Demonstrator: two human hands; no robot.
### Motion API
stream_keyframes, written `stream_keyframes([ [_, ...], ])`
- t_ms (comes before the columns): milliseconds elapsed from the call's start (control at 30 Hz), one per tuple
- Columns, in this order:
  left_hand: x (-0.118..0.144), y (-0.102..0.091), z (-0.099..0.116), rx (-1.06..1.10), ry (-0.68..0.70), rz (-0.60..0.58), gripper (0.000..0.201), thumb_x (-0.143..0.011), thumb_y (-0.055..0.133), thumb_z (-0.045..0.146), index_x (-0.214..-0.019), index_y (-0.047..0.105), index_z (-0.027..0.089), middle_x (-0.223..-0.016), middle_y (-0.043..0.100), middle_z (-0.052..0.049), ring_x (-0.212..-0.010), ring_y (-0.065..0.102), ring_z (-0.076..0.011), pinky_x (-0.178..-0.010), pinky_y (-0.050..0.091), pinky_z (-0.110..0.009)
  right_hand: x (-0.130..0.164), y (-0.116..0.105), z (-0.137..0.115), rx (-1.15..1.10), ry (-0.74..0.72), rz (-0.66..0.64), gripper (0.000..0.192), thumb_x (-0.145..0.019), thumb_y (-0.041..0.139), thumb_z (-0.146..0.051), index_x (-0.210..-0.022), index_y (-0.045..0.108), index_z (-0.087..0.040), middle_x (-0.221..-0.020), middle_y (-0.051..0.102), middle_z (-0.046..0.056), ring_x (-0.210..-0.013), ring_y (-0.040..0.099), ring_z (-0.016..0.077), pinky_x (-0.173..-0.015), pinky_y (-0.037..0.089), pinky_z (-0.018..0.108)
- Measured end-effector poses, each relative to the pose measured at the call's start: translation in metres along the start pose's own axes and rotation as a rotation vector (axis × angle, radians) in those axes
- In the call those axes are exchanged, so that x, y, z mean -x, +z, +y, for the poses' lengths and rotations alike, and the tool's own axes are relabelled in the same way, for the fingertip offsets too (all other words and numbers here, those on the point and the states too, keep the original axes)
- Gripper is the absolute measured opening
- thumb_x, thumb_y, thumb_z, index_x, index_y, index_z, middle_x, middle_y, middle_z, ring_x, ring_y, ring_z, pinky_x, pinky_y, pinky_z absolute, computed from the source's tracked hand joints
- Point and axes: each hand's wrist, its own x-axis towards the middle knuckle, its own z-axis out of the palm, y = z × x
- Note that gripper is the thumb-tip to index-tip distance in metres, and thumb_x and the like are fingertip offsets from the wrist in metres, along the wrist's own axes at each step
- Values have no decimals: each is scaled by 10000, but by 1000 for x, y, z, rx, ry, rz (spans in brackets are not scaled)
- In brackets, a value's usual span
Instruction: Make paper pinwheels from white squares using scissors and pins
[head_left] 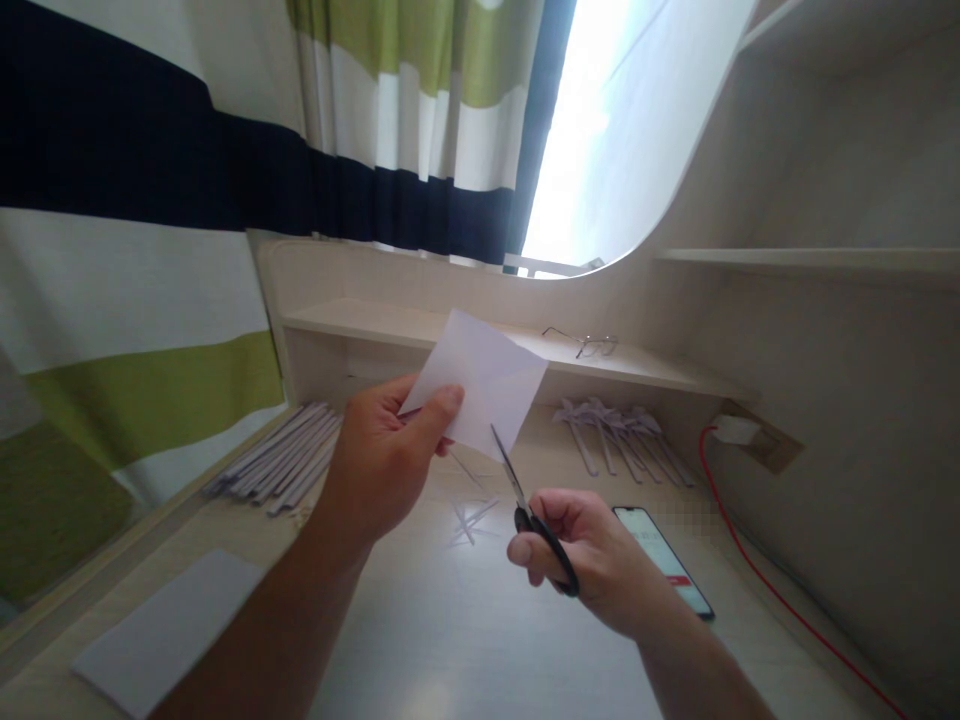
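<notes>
Paper pinched in the left hand above the bench — scissors gripped by the right hand — should cut cleanest if held taut, thumb clear of the blades.

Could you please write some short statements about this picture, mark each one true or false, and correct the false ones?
1. The left hand holds white paper. True.
2. The right hand holds a pen. False: it holds scissors.
3. The glasses lie on the shelf. True.
4. The phone lies near the left hand. False: it lies near the right hand.
5. The cable is red. True.
</notes>
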Motion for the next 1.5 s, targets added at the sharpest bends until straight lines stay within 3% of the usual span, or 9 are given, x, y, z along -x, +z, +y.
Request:
stream_keyframes([
  [500, 2, 0, 0, -35, -13, -5, 317, -894, 675, 394, -680, 650, 161, -575, 587, 17, -543, 530, -130, -507, 404, -233, 1, 0, -3, 14, -10, 23, 360, -763, 863, -422, -652, 642, -161, -562, 591, -33, -504, 423, 74, -478, 294, 216],
  [1500, 3, 1, 2, -11, -32, -131, 373, -891, 675, 464, -672, 632, 166, -588, 574, 17, -559, 517, -133, -518, 389, -235, 1, 1, -4, -27, -13, 11, 405, -739, 881, -465, -699, 631, -150, -630, 609, -15, -543, 445, 82, -498, 330, 216],
])
